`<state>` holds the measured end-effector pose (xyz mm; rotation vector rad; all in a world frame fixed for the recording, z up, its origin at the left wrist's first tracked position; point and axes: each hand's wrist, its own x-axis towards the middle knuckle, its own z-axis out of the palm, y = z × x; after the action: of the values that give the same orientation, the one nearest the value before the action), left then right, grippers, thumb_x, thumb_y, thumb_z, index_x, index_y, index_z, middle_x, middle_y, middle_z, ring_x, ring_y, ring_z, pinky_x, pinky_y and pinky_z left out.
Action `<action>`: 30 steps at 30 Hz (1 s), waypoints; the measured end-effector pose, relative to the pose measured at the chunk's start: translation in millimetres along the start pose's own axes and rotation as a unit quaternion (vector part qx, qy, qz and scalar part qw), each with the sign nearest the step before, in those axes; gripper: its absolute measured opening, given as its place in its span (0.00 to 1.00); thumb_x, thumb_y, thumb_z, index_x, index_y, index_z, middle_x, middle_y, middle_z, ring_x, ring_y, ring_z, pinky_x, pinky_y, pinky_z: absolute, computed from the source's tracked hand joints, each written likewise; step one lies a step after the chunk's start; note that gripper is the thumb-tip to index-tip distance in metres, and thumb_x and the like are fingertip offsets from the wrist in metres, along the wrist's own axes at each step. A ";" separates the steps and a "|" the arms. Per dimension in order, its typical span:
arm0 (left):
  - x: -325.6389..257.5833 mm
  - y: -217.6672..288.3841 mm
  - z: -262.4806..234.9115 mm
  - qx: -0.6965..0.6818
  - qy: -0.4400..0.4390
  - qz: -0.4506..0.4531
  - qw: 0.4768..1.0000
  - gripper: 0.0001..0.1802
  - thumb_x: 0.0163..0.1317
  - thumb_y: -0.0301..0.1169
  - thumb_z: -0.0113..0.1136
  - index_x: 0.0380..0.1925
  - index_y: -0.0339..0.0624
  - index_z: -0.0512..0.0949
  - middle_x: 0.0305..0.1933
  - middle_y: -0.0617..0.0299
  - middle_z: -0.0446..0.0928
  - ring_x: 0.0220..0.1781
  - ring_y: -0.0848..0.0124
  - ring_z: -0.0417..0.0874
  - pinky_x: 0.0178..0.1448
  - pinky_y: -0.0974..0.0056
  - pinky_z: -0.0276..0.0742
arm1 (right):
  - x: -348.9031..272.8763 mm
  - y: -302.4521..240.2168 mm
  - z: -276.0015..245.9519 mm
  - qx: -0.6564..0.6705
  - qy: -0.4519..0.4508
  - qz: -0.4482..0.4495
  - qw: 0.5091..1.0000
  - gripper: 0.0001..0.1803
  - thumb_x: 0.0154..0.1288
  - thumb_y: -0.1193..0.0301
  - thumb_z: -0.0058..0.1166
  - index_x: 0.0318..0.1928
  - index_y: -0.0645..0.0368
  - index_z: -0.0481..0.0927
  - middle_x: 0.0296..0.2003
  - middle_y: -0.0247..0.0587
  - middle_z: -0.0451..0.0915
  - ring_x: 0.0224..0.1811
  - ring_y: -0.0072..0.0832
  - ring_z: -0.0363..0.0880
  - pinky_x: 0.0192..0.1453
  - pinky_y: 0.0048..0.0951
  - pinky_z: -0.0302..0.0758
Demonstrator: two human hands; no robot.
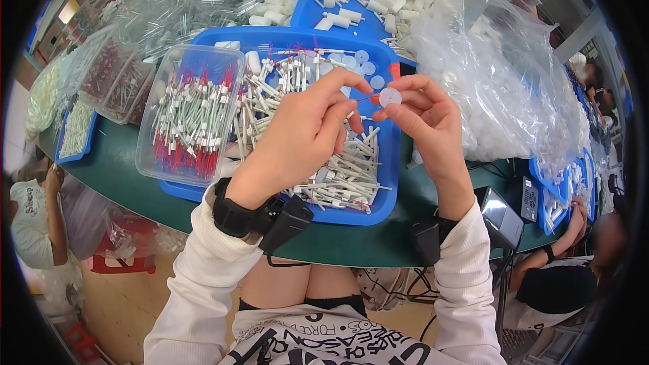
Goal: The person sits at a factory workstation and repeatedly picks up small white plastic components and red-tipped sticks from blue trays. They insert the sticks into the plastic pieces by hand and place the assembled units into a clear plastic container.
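Left hand (307, 125) pinching a thin red-tipped stick (365, 99), fingertips closed on it. Right hand (422, 118) gripping a small white disc (390, 97) between thumb and fingers, raised above the blue tray (389, 182). Stick tip meeting the disc. Beneath, loose white sticks heaped to the tray's near rim. Clear plastic tub (193, 115) hard against the tray's left side; bulging plastic bag (500, 74) crowding the right. Narrow strip of green table edge (351, 240) bare toward the lap.

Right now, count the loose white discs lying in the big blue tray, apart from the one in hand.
About 5 loose white discs lie in the blue tray's far right corner, just beyond the fingers. More may be hidden under the white sticks or hands.
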<state>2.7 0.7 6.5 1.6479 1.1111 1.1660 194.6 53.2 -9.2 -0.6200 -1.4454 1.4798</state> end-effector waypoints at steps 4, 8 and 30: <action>0.6 -8.7 1.1 0.049 0.018 0.064 0.997 0.10 0.69 0.24 0.43 0.43 0.36 0.74 0.26 0.65 0.73 0.25 0.80 0.68 0.30 0.74 0.65 | -0.8 -2.1 1.4 -0.044 -0.004 -0.020 0.999 0.17 0.56 0.80 0.62 0.46 0.66 0.75 0.41 0.44 0.82 0.42 0.27 0.82 0.49 0.27 0.77; 0.5 -9.2 1.2 0.070 0.014 0.042 0.997 0.07 0.69 0.24 0.46 0.40 0.35 0.74 0.26 0.66 0.72 0.27 0.80 0.68 0.31 0.73 0.65 | -0.6 3.1 3.3 -0.106 -0.022 -0.067 0.992 0.17 0.56 0.81 0.62 0.47 0.65 0.75 0.41 0.43 0.82 0.44 0.26 0.82 0.51 0.27 0.77; -0.3 -7.5 8.5 0.105 0.080 0.112 0.985 0.05 0.62 0.24 0.56 0.37 0.37 0.78 0.27 0.63 0.81 0.26 0.78 0.81 0.28 0.75 0.71 | -6.8 4.6 23.2 0.091 -0.041 0.007 0.995 0.14 0.75 0.65 0.41 0.54 0.59 0.69 0.52 0.41 0.76 0.56 0.29 0.75 0.61 0.36 0.72</action>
<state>9.3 1.5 -2.7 1.9061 1.2069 1.3844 176.3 37.0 -11.3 -0.4643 -1.3509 1.6433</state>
